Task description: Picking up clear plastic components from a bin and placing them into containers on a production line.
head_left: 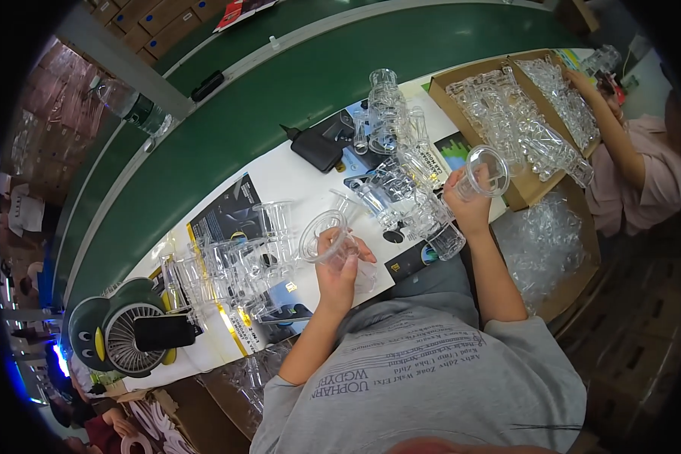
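My left hand [336, 274] is closed round a clear plastic cup-shaped piece [319, 233] with a wide flared rim, held in front of my body. To the right, my right hand [463, 203] grips a second clear plastic cup [489, 168], its round mouth tilted up. The two pieces are apart. Between the hands and beyond them lies a cluster of clear plastic parts [401, 193] on the printed cardboard sheets. Another group of clear cups and tubes [231, 265] lies beside my left hand. Their transparency blurs where one part ends and another starts.
A cardboard box [530, 195] of clear parts stands at the right, with a bag of clear plastic [541, 242] below it. Across the table run a black pouch [315, 149] and green conveyor belt [227, 151]. A fan [129, 333] and black phone [164, 333] sit left. A co-worker's arm [617, 136] reaches in.
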Action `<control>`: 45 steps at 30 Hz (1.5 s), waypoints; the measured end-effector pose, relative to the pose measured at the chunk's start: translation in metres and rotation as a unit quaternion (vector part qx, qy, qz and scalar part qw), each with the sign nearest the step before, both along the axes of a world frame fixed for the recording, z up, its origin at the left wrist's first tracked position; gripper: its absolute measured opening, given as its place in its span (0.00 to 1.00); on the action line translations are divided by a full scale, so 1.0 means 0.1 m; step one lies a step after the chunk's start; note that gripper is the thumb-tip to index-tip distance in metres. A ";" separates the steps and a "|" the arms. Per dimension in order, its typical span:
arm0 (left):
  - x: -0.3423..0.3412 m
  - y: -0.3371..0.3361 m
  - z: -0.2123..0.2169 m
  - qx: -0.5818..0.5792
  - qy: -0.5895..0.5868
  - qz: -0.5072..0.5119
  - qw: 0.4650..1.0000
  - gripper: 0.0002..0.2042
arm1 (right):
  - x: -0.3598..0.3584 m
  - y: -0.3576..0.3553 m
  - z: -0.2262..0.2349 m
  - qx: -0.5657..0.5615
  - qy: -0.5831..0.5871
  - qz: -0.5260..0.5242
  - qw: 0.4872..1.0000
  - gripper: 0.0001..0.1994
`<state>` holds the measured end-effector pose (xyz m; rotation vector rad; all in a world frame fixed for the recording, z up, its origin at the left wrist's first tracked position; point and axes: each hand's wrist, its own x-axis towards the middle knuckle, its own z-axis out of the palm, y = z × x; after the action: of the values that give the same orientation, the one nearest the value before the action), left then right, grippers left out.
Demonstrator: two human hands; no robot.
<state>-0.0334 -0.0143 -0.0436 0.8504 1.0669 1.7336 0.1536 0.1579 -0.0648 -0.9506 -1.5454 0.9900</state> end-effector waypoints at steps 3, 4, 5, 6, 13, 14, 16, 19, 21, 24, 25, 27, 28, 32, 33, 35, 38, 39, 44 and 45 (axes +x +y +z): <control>-0.03 0.02 0.03 -0.002 -0.003 -0.004 1.000 0.18 | 0.01 0.00 -0.02 0.029 -0.005 -0.001 1.000 0.16; -0.03 0.02 0.04 0.001 0.002 0.001 1.000 0.18 | 0.02 0.01 -0.05 0.039 -0.009 0.000 0.999 0.16; -0.05 0.02 0.05 0.002 0.004 0.000 1.000 0.18 | -0.01 0.02 -0.02 0.051 -0.013 0.000 0.999 0.16; -0.07 0.02 0.07 0.001 0.002 0.001 1.000 0.18 | -0.03 0.00 0.01 0.054 -0.010 -0.001 0.999 0.16; -0.28 0.25 0.72 -0.021 -0.135 0.050 0.989 0.27 | 0.19 0.27 0.59 -0.070 0.267 0.157 0.948 0.15; -0.33 0.30 0.85 0.023 -0.261 0.005 0.965 0.25 | 0.19 0.29 0.74 -0.218 0.439 0.297 0.820 0.15; -0.31 0.41 0.97 0.060 -0.407 -0.065 0.909 0.23 | 0.09 0.27 0.89 -0.228 0.366 0.307 0.849 0.15; -0.16 0.46 0.94 0.047 -0.249 -0.067 0.965 0.24 | -0.15 0.19 1.02 -0.249 0.330 0.368 0.833 0.15; -0.14 0.49 0.95 0.055 -0.259 -0.085 0.961 0.24 | -0.15 0.18 1.02 -0.297 0.405 0.411 0.760 0.17; -0.17 0.49 0.90 0.073 -0.224 -0.091 0.968 0.25 | -0.03 0.18 0.98 -0.274 0.389 0.402 0.782 0.19; -0.17 0.51 0.89 0.068 -0.188 -0.061 0.978 0.25 | -0.02 0.19 0.95 -0.236 0.360 0.392 0.813 0.22; -0.35 0.55 0.82 0.097 -0.135 -0.104 0.981 0.29 | -0.04 0.13 1.06 -0.193 0.308 0.326 0.872 0.25; -0.35 0.51 0.77 0.095 -0.135 -0.099 0.981 0.29 | -0.05 0.09 1.09 -0.144 0.252 0.255 0.922 0.27; -0.30 0.53 0.76 0.163 0.117 -0.068 0.977 0.40 | -0.20 -0.03 1.07 -0.091 0.219 0.219 0.946 0.32; -0.24 0.52 0.76 0.163 0.126 -0.073 0.976 0.40 | -0.20 -0.14 1.13 -0.074 0.189 0.229 0.952 0.33; -0.08 0.46 0.74 0.154 0.124 -0.115 0.974 0.38 | -0.25 -0.33 1.14 0.034 0.046 0.249 0.967 0.34; -0.20 0.27 0.27 0.093 0.066 -0.244 0.963 0.41 | -0.38 -0.52 1.13 0.158 -0.107 0.263 0.946 0.37; -0.17 0.23 0.29 0.094 0.066 -0.249 0.962 0.41 | -0.41 -0.56 1.12 0.167 -0.116 0.271 0.941 0.40; 0.05 0.12 0.41 0.127 -0.007 -0.172 0.977 0.45 | -0.46 -0.62 1.07 0.153 -0.100 0.289 0.940 0.41; 0.01 0.10 0.34 0.102 -0.027 -0.168 0.980 0.46 | -0.47 -0.67 1.09 0.111 -0.077 0.272 0.953 0.40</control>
<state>-0.0326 -0.0048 -0.0097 1.0392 0.6709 1.5840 0.1067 0.0910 0.0444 -0.4520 -2.0641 1.1029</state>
